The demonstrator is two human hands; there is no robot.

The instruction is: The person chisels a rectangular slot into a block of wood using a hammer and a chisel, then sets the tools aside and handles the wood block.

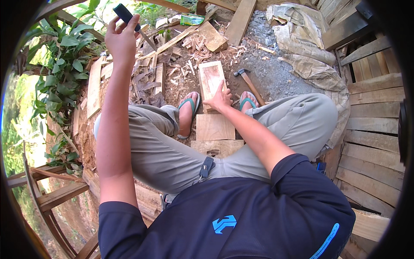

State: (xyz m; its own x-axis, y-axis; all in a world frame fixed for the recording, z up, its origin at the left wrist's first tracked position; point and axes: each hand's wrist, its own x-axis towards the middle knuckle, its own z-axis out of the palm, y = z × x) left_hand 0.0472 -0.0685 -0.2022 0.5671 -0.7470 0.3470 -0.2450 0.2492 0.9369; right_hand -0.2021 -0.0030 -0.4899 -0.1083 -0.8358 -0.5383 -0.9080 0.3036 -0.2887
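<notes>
My left hand (122,41) is raised at the upper left, fingers closed round the dark handle of a chisel (148,40). Its narrow metal blade slants down to the right, apart from the wood. Between my feet lies a pale rectangular wooden block (210,77) with a recessed-looking top face. My right hand (219,99) grips the block's near end, the index finger stretched along its top and the thumb toward its left side. Just right of the block, a hammer (252,84) with a wooden handle and dark head lies on the ground.
Nearer me are a flat board (215,127) and another wood piece (217,147). Shavings (179,71) and offcuts litter the ground. A crumpled sack (297,32) lies by gravel at upper right. A slatted wooden wall (373,116) stands right; plants (58,77) grow left.
</notes>
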